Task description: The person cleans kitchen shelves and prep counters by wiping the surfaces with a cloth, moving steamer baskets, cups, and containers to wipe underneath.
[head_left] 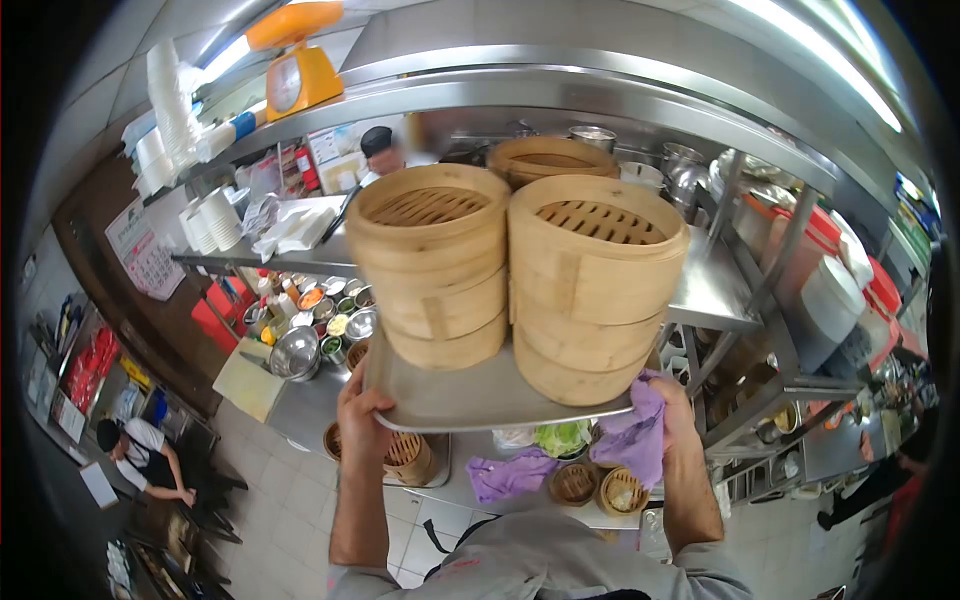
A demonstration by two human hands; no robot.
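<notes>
A metal tray [470, 398] is held up in front of me at shelf height. My left hand [362, 412] grips its near left corner, thumb on the rim. At the right corner my right hand [672, 412] is closed on the tray with a purple cloth [632, 440] bunched in it. Two stacks of bamboo steamers stand on the tray: the left stack [440, 270] and the right stack [595, 290], both with slatted tops showing. Behind them another bamboo steamer [550, 158] is partly hidden; I cannot tell whether it rests on the tray or the shelf.
A steel shelf [300, 258] runs behind the tray, with an upper shelf [420, 85] carrying an orange scale [297, 75]. Below, the counter holds small steamers [575, 484], another purple cloth [510, 474] and several ingredient bowls. Co-workers are at the back, left and right.
</notes>
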